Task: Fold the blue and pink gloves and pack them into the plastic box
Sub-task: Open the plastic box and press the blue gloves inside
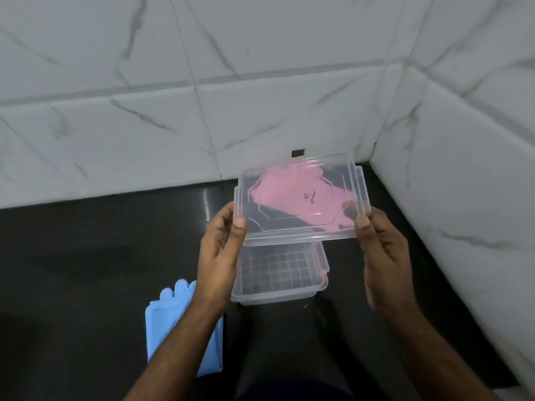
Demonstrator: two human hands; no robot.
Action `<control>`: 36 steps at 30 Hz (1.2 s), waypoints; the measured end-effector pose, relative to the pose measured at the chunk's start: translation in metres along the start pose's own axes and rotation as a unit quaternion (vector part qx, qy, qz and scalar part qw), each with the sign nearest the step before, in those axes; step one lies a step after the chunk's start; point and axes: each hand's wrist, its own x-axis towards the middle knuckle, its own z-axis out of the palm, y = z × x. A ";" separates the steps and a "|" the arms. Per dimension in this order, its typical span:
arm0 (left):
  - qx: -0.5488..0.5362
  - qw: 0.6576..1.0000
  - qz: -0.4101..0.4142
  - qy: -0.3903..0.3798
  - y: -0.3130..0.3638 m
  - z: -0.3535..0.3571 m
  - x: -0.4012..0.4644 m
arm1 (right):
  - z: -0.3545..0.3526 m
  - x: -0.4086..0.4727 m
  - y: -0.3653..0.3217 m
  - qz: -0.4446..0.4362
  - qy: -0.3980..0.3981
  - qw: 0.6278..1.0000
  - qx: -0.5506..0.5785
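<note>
Holding the clear lid (pixel 301 198) up in the air, the person has the left hand (pixel 223 241) pinching its near-left corner and the right hand (pixel 379 241) pinching its near-right corner, thumbs on top and the other fingers underneath. Below the lid, toward six o'clock from it, the plastic box (pixel 278 273) sits open on the dark table (pixel 86 241), its gridded bottom showing and nothing that I can make out inside. The pink glove (pixel 289 195) shows as a pink patch through the lid; I cannot tell whether it lies on the table behind or against the plastic. The blue glove (pixel 176 322) lies flat at about eight o'clock from the box, partly under the left forearm, and looks unfolded.

To my eye this is the opening step: the box uncovered, no folding begun. Next, I'd judge, the lid wants setting down somewhere out of the way, freeing both hands for a glove.

White veined wall tiles (pixel 260 82) close the corner at twelve and three o'clock, so spare room lies mostly to the left. The lid itself, if parked on a glove, would get in the way.
</note>
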 end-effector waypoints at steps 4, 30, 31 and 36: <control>0.038 0.998 0.002 -0.055 0.025 0.034 0.015 | -0.013 0.006 -0.035 -0.059 0.013 0.996 -0.061; -0.333 0.841 -0.423 -0.062 -0.054 0.213 -0.037 | -0.135 -0.031 0.073 -0.005 -0.114 0.950 -0.290; -0.334 0.841 -0.423 -0.053 -0.056 0.212 -0.038 | -0.137 -0.031 0.072 0.000 -0.114 0.945 -0.307; -0.351 0.839 -0.413 -0.044 -0.061 0.217 -0.039 | -0.140 -0.026 0.071 0.012 -0.130 0.912 -0.389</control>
